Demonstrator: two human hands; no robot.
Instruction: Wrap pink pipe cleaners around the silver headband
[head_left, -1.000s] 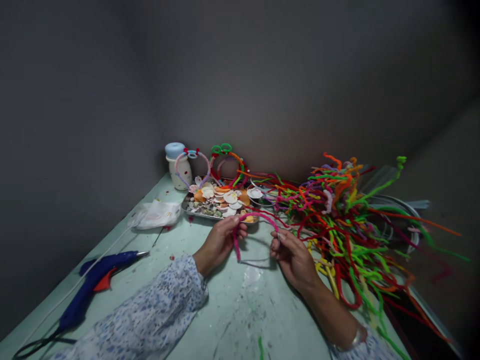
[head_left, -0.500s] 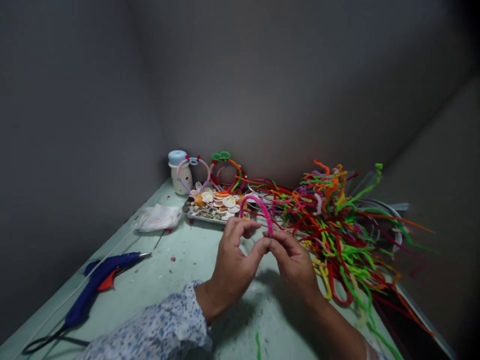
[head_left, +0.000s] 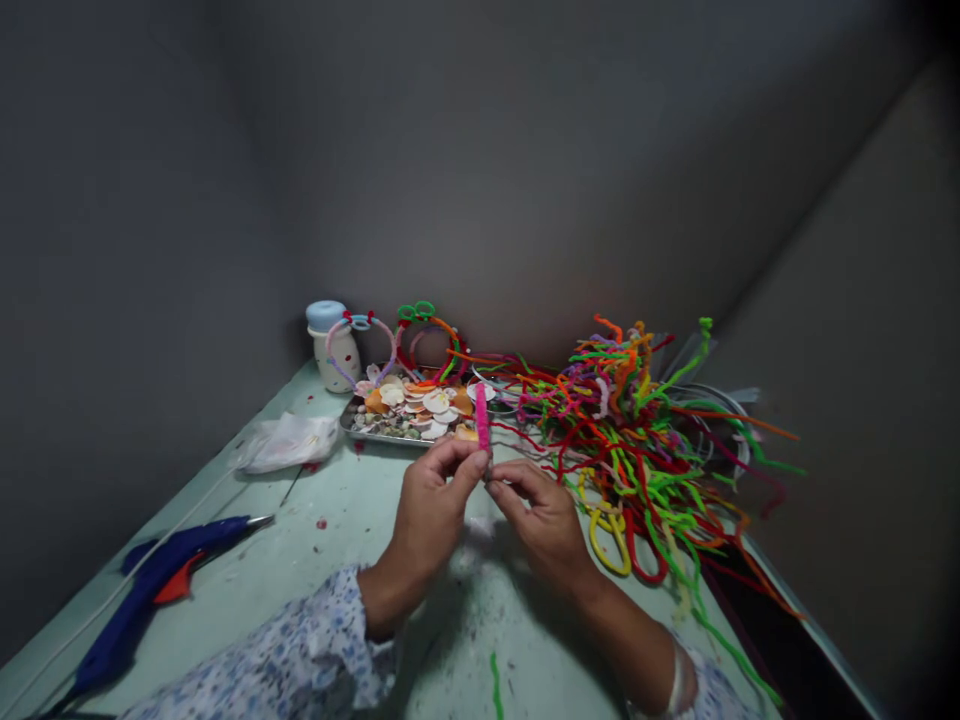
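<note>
My left hand [head_left: 431, 510] pinches the lower part of a pink headband [head_left: 482, 415] wrapped in fuzzy pipe cleaner. The band stands upright above my fingertips, seen almost edge-on, so its arch barely shows. Close beside it, my right hand [head_left: 544, 520] has thumb and forefinger pressed together at the band's lower end, near my left fingertips. What exactly lies between the right fingertips is partly hidden. Behind the hands is a metal tray [head_left: 382, 440] of shells and small stones.
Tangled coloured pipe cleaners [head_left: 630, 420] spread over the right side, with yellow-handled scissors [head_left: 611, 540] among them. A blue glue gun [head_left: 150, 590] lies left. Finished-looking headbands [head_left: 362, 345] stand by a white jar [head_left: 334, 350]. A plastic packet [head_left: 289, 443] and a green pipe-cleaner piece [head_left: 496, 685] lie on the table.
The pink headband has turned from a visible arch to nearly edge-on. My left hand has closed onto its base, and my right fingers have shifted just below. The view has swung slightly right.
</note>
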